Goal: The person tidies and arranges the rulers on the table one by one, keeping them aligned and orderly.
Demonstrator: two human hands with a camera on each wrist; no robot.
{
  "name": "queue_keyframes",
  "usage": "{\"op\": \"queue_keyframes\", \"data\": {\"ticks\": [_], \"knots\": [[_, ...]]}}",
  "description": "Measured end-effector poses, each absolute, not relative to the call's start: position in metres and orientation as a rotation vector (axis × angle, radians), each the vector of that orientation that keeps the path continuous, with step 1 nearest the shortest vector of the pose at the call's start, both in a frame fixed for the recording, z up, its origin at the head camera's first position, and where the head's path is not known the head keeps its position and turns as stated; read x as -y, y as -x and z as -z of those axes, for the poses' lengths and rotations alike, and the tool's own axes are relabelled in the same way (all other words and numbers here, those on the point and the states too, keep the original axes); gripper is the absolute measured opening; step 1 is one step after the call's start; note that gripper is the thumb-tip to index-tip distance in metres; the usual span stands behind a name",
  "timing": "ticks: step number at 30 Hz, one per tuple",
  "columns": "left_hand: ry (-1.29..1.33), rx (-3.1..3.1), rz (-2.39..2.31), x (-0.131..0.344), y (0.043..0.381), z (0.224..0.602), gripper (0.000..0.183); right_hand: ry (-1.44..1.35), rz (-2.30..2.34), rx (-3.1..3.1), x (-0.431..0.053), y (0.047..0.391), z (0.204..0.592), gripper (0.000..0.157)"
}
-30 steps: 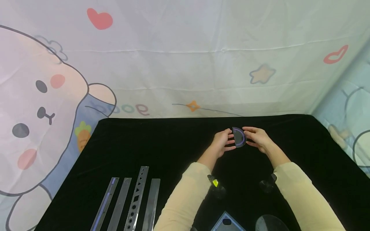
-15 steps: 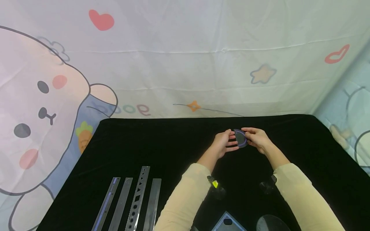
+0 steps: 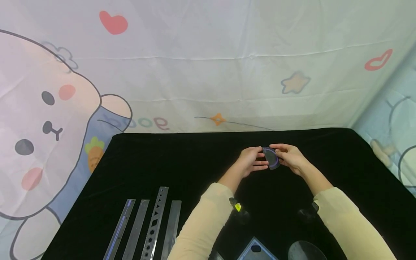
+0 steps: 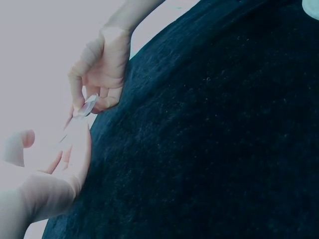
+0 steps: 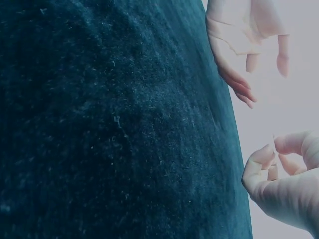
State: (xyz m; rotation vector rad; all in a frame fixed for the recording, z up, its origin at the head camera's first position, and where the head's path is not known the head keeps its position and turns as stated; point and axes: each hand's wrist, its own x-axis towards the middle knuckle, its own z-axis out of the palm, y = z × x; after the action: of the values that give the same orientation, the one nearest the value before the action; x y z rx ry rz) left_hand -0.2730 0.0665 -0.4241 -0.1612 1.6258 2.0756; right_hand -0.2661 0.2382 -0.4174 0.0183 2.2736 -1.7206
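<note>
A small clear half-round protractor (image 3: 270,158) with a purple scale is held up over the far part of the black-covered table. My right hand (image 3: 290,158) pinches its curved edge between thumb and fingers. Along its straight edge lies my left hand (image 3: 249,161), fingers spread and extended, tips right at the plastic. From the left wrist, the protractor (image 4: 88,105) appears edge-on in the right hand's grasp, above the left hand's (image 4: 47,186) outstretched fingers. In the right wrist view the right hand (image 5: 284,184) pinches a thin edge, mostly washed out by glare.
Several long straight rulers (image 3: 155,224) lie side by side at the left front. A blue-edged plate with a dark hole (image 3: 256,251) and a clear round disc (image 3: 306,251) sit at the front edge. A printed cloth backdrop (image 3: 240,79) hangs behind.
The protractor has tilted, its straight edge now slanting, and has shifted slightly right and down. My left hand has moved a little with it, while the right forearm has swung slightly outward.
</note>
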Motion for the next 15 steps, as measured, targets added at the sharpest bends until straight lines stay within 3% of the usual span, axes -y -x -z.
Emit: {"op": "queue_keyframes", "data": {"ticks": [15], "knots": [[-0.043,-1.732,-1.859,-0.054,0.267,0.421,0.021,0.181,1.659,-2.293,-0.237,0.246,0.408,0.040]]}}
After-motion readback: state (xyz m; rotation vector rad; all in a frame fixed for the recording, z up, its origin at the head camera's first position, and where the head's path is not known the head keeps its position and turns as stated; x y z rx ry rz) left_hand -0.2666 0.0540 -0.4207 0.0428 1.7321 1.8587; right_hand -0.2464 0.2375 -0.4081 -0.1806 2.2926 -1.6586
